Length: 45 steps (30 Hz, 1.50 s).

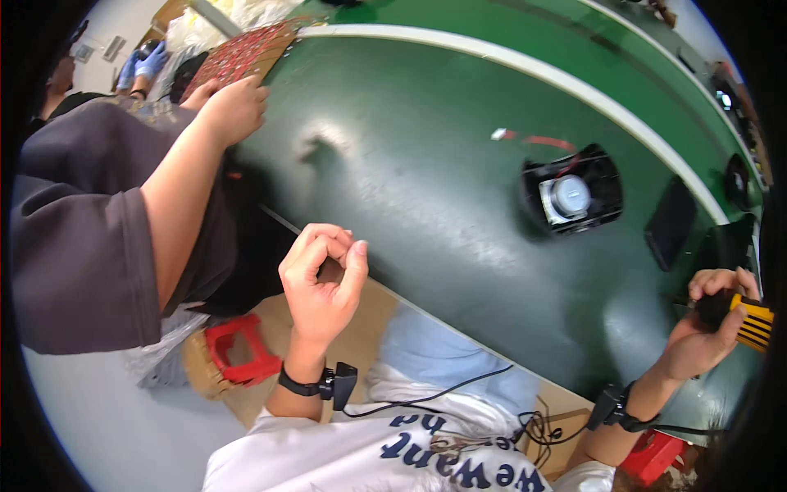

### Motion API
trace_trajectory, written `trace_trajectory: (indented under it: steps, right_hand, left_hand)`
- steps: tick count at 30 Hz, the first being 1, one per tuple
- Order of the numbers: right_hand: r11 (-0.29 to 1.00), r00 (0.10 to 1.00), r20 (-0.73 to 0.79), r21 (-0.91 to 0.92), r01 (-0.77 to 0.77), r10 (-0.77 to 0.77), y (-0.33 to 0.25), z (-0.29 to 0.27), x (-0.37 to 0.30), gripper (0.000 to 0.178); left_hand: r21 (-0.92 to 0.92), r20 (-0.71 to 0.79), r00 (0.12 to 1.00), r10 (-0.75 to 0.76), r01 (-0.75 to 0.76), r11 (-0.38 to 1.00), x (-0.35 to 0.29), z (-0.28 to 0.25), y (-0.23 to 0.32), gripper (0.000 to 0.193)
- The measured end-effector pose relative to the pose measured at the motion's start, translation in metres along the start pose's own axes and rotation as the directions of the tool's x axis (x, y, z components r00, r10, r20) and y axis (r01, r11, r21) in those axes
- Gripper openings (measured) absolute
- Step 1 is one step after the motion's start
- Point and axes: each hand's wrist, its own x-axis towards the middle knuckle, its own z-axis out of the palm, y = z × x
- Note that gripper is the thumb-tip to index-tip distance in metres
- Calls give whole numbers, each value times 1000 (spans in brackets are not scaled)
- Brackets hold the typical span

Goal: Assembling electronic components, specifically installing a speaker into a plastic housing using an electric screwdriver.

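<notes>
My left hand (pixel 321 283) is raised at the near edge of the green table (pixel 410 205). Its fingers curl round to the thumb, and whatever may be between the tips is too small or hidden to make out. At the far right, my right hand (pixel 693 351) grips a black-and-yellow tool (pixel 752 323) whose kind I cannot tell, its outer end near the edge of view. Between and beyond my hands, an open black plastic housing (pixel 608 184) lies on the table, touched by neither. It contains a round silver part (pixel 570 195); a red wire (pixel 548 142) runs from it to a white connector (pixel 498 134).
A co-worker's arm (pixel 184 184) reaches in at left, the hand holding a red patterned panel (pixel 238 59). A flat black object (pixel 672 223) lies right of the housing. A white strip (pixel 459 45) crosses the table. Below are a red stool (pixel 240 350) and black cables (pixel 537 428).
</notes>
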Motion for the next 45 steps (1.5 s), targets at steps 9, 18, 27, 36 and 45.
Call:
trace_trajectory:
  steps: [9,18,27,36,45]
  right_hand:
    - [995,995,-52,-39,88,-90,-56,15,35,63]
    - [991,993,120,132,-12,-4,-72,-16,48,60]
    - [758,992,-101,-640,-123,76,-48,4,-53,54]
    - [714,820,21,-506,-485,572,-53,-4,-85,54]
    - [617,861,185,-767,-174,473,-47,23,-59,33]
  left_hand:
    - [-250,586,742,324,-215,944,94,127,46,118]
    - [-543,613,571,546,-197,816,86,174,70,99]
    - [-314,788,534,307,-81,946,27,158,117,119]
    - [-433,648,492,581,-389,813,84,157,123,86]
    - [-572,770,225,597,-171,802,67,190,112,89]
